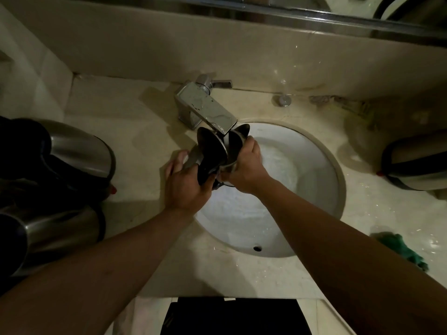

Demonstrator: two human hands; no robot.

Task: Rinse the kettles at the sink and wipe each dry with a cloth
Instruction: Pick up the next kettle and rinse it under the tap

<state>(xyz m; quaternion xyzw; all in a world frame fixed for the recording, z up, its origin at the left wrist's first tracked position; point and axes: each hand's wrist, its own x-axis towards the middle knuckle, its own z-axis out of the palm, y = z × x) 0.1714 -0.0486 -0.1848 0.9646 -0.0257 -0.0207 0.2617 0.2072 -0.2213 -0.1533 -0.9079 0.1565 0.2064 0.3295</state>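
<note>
Kettle: open-lidded steel kettle (232, 151) under chrome tap (208, 107), frame centre.
Left hand (186, 184): fingers grip its handle.
Right hand (244, 165): fingers clasp its body.

The scene is dim and warm-toned, with the white sink (314, 170) the brightest patch and light seeming to fall from above, perhaps slightly to the right, since the tap (205, 105) throws a soft shadow leftward across the counter (135, 131). Small glints speckle the wet counter at right, and the tap shows dull glare. The wide lens bends the wall edge and mirror frame (314, 15); the kettles (72, 151) at left sink into near-black, and detail is soft and smeared throughout.
</note>
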